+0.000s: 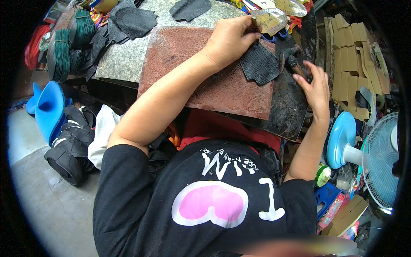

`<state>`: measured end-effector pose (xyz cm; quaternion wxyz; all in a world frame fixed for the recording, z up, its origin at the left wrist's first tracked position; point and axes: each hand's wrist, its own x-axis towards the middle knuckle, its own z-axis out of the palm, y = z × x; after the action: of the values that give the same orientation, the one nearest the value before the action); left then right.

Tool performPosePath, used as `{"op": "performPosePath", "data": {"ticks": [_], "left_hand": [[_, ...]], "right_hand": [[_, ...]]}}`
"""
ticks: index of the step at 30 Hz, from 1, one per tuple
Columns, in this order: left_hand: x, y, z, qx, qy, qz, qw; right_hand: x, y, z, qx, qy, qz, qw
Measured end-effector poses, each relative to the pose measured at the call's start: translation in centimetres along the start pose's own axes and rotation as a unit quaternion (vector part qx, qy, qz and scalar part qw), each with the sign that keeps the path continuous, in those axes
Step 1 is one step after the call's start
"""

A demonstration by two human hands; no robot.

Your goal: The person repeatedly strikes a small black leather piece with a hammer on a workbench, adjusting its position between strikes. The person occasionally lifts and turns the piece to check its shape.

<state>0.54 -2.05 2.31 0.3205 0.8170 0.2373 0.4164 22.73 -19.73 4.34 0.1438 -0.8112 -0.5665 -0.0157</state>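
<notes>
the left hand [229,40] pins a leather piece [260,65] on the red slab [214,85], gripping what may be a small tool. the right hand [316,83], half curled, touches a hammer [293,58] beside the slab. more cut pieces [132,19] lie beyond the slab, not yet worked.

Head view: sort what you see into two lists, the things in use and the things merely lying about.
In use: left hand pressing the black leather piece on the reddish stone slab; right hand at the hammer.

Lying about: spare leather pieces, green cord spools, cardboard patterns, blue fan, black shoes.
</notes>
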Motion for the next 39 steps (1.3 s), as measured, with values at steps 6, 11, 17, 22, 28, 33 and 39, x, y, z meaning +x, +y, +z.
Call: {"op": "performPosePath", "data": {"ticks": [6, 11, 17, 22, 28, 33, 39], "left_hand": [[0.3, 1.0, 0.1, 0.067, 0.003, 0.096, 0.993], [0.5, 1.3, 0.7, 0.117, -0.009, 0.152, 0.981], [0.2, 1.6, 1.0, 0.161, -0.027, 0.150, 0.975], [0.4, 1.1, 0.9, 0.113, -0.010, 0.112, 0.987], [0.3, 1.7, 1.2, 0.171, -0.029, 0.147, 0.974], [0.4, 1.6, 1.0, 0.123, 0.005, 0.111, 0.986], [0.4, -0.4, 1.0, -0.042, 0.011, -0.051, 0.998]], "right_hand": [[-1.5, -0.3, -1.1, 0.197, 0.087, 0.045, 0.976], [-1.5, -4.8, -9.2, 0.453, 0.327, -0.028, 0.829], [-2.0, -4.3, -4.2, 0.389, 0.087, -0.048, 0.916], [-2.7, -4.8, -6.6, 0.299, 0.169, -0.058, 0.937], [-1.6, -7.5, -7.7, 0.438, 0.262, -0.184, 0.840], [-2.5, -5.6, -3.8, 0.265, 0.110, -0.040, 0.957], [-3.6, -5.4, -1.4, 0.100, 0.088, -0.092, 0.987]]}}
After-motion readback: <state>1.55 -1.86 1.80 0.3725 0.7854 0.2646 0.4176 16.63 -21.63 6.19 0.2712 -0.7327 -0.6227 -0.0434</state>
